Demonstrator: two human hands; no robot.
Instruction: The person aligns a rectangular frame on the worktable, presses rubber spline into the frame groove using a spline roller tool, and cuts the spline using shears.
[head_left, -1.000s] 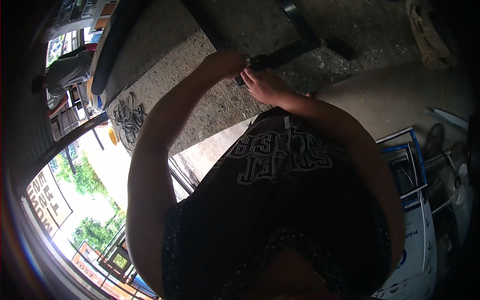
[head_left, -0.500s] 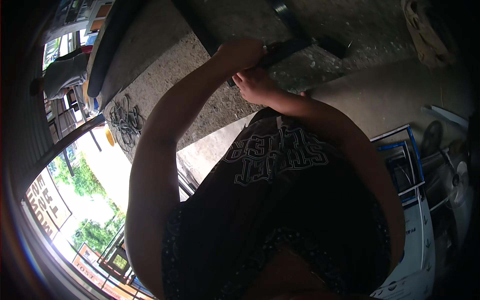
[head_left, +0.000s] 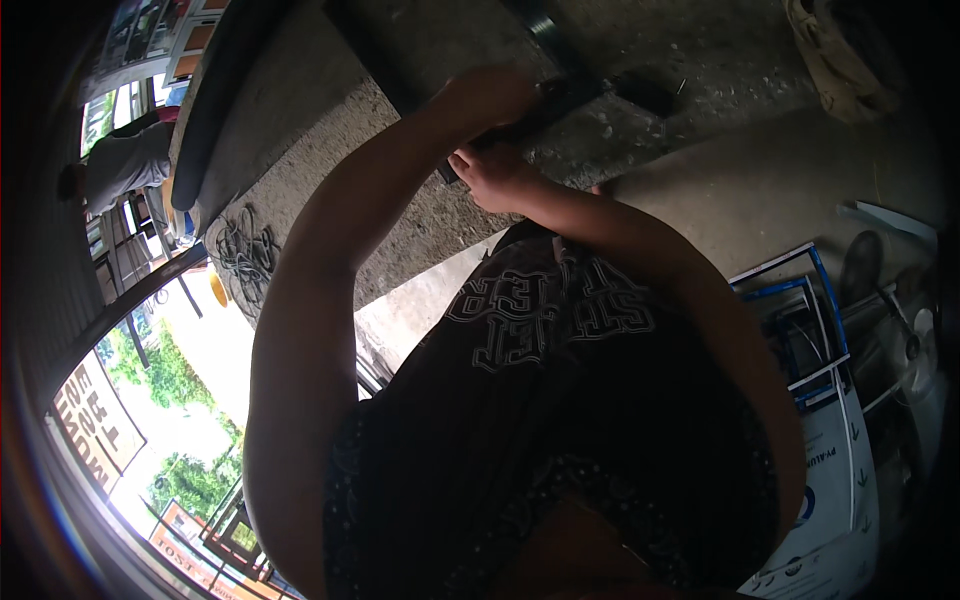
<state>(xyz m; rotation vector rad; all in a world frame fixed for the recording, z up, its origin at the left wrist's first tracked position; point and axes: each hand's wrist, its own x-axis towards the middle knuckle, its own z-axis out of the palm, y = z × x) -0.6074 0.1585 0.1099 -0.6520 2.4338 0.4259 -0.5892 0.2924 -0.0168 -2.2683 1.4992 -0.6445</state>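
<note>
A dark frame of straight bars lies on the worn, speckled work surface (head_left: 390, 215). One long bar (head_left: 375, 55) runs down to a corner by my hands, and a second bar (head_left: 540, 28) slants farther right. Between them a nearer dark piece (head_left: 565, 108) passes under my hands. My left hand (head_left: 490, 95) is curled over this nearer part, smeared and in shadow, so what it holds is hidden. Just below it, my right hand (head_left: 495, 178) has its fingers closed at the corner end of the long bar. A dark block (head_left: 645, 92) lies to the right.
Coiled cord (head_left: 245, 250) lies at the surface's left edge, beside a thick dark curved tube (head_left: 205, 140). A beige cloth-like thing (head_left: 830, 60) is at the far right. Blue-edged frames (head_left: 815, 275) and a fan (head_left: 915, 345) stand at right. Another person (head_left: 130, 165) bends over at far left.
The view has shifted slightly, so the frame and surface sit a little farther left. My left hand is now blurred by a small movement; my right hand keeps its place at the corner.
</note>
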